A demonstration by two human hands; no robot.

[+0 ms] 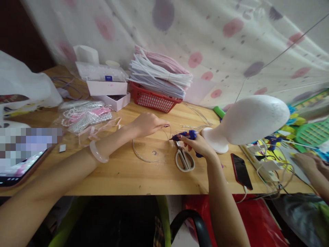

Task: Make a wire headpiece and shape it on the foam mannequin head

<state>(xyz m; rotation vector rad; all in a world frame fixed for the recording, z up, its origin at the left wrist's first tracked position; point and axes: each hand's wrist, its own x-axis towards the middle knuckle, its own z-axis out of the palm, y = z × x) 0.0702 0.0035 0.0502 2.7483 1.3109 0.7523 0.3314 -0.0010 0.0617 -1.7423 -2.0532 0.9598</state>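
Note:
My left hand (147, 124) is closed in a pinch on one end of a thin clear hoop (144, 157) that curves down onto the wooden table (123, 175). A pale pink bangle (98, 153) sits on that wrist. My right hand (196, 144) grips a small blue glue gun (183, 135) whose nozzle points left, close to the pinched end of the hoop. White-handled scissors (184, 158) lie on the table just below the right hand.
A white foam head form (246, 120) stands at the right. A red basket (151, 99) holds stacked white and pink strips. Pearl strings in bags (84, 115), white boxes (106, 87), two phones (241, 171) (20, 168), cables and a power strip (267, 166). Another person's hands (312, 164) at far right.

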